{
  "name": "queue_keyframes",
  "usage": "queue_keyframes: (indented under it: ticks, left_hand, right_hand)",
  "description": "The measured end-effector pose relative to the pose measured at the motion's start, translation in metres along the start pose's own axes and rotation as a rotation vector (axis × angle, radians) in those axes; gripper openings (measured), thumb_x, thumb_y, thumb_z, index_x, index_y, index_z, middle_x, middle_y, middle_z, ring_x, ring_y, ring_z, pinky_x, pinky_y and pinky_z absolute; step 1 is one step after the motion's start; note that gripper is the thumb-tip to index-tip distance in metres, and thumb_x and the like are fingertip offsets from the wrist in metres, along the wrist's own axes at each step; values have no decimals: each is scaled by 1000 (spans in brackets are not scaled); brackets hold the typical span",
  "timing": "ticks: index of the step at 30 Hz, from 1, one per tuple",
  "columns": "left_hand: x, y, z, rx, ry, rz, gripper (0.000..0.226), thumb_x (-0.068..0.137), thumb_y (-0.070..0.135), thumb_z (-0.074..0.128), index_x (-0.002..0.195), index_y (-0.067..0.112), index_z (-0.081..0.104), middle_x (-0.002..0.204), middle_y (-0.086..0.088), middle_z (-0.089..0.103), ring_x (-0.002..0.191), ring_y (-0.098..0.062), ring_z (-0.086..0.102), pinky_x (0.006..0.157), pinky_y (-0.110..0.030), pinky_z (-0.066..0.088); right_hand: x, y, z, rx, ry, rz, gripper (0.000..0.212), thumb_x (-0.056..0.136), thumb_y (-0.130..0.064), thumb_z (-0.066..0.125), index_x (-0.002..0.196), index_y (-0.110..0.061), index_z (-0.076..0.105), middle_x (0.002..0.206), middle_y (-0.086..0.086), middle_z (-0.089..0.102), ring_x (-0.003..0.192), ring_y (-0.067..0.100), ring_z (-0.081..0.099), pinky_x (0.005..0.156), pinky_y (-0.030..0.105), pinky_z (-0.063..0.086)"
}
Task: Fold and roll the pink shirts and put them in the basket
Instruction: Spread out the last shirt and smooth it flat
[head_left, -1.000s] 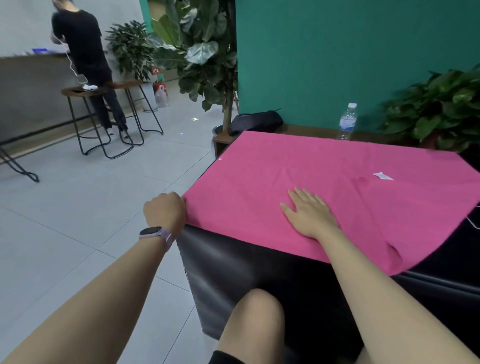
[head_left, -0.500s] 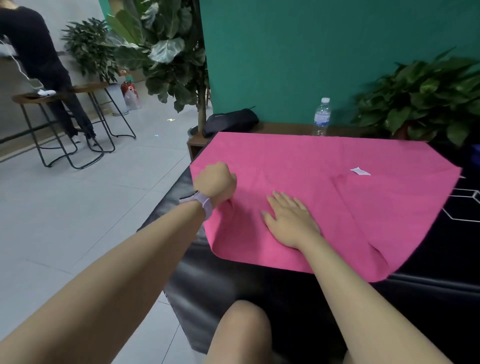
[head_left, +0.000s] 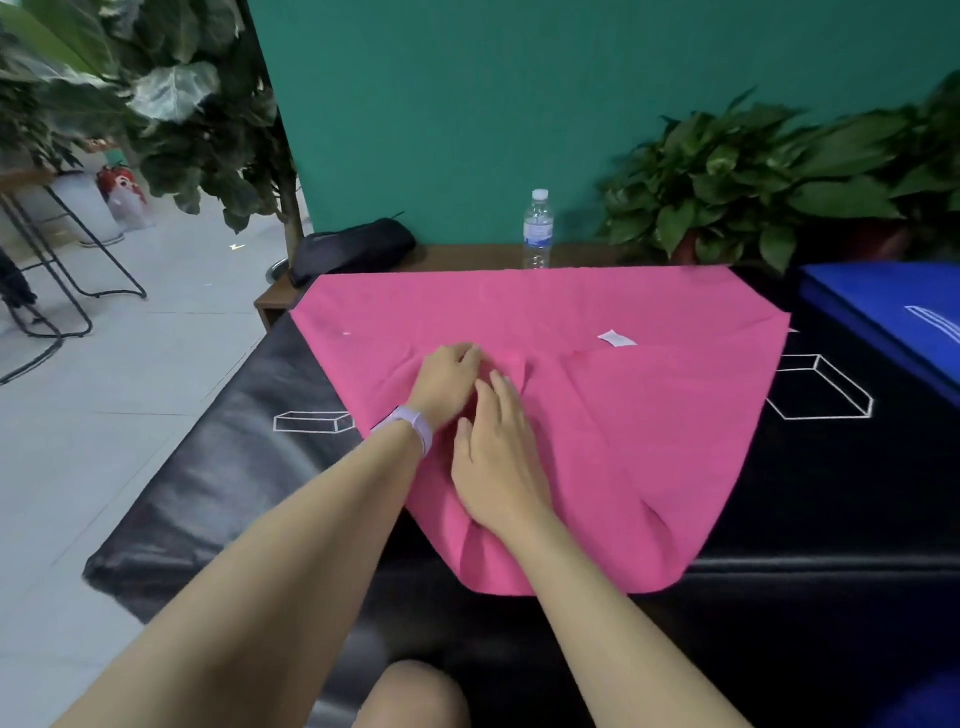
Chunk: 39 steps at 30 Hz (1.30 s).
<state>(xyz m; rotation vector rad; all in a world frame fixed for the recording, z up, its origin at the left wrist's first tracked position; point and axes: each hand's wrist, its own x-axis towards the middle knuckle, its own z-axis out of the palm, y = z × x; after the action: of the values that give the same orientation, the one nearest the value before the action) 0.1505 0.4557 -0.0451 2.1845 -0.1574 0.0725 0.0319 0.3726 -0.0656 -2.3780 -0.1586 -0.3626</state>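
Observation:
A pink shirt (head_left: 649, 426) lies spread on the black table (head_left: 218, 457), its left side folded over toward the middle. A small white tag (head_left: 616, 339) shows near its centre. My left hand (head_left: 447, 382), a lilac watch on the wrist, grips the folded-in edge of the shirt at the middle. My right hand (head_left: 498, 457) lies flat on the cloth just right of it, fingers straight. No basket is in view.
A water bottle (head_left: 537, 231) and a black pouch (head_left: 353, 249) stand on a wooden ledge behind the table. A blue cloth (head_left: 893, 312) lies at the right. Potted plants (head_left: 753, 176) line the back; metal stools (head_left: 57, 260) stand on the floor, left.
My left hand has carried the shirt's left edge from the table's left side across to the middle, folding it over. My right hand stayed pressed on the cloth.

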Motion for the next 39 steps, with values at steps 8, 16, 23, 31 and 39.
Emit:
queue_keyframes:
  ticks: [8,16,23,31,39]
  left_hand:
    - [5,-19,22,595,-43,283,45,102,32,41,144,19,51,155,-4,43,144,-23,36,117,-41,28]
    - [7,-15,22,726,-134,143,57,105,43,25,160,26,21,168,-4,12,155,-22,7,125,-44,7]
    - [-21,-11,16,765,-206,109,58,106,47,20,161,28,13,168,-3,7,155,-22,4,125,-44,3]
    - [-100,-5,12,762,-198,118,59,106,49,21,161,29,13,168,-1,9,155,-21,4,125,-43,2]
    - [-200,-7,14,765,-83,211,59,106,51,18,160,27,17,167,-2,14,155,-22,8,125,-44,6]
  right_hand:
    - [86,76,-87,-210,-346,-30,60,109,-26,34,163,-20,9,170,2,7,156,19,4,126,36,7]
    - [93,159,-112,-463,-299,-13,53,109,-32,30,161,-24,23,169,-6,11,155,10,8,125,29,5]
    - [57,140,-123,-513,-381,13,53,111,-36,20,162,-26,14,170,-7,3,155,8,0,126,30,0]
    - [-17,119,-137,-518,-393,25,53,110,-38,16,163,-27,10,169,-9,-2,155,6,-5,126,32,-2]
    - [-102,121,-141,-502,-313,-22,54,109,-41,14,162,-30,13,168,-14,-1,153,1,-4,121,22,-9]
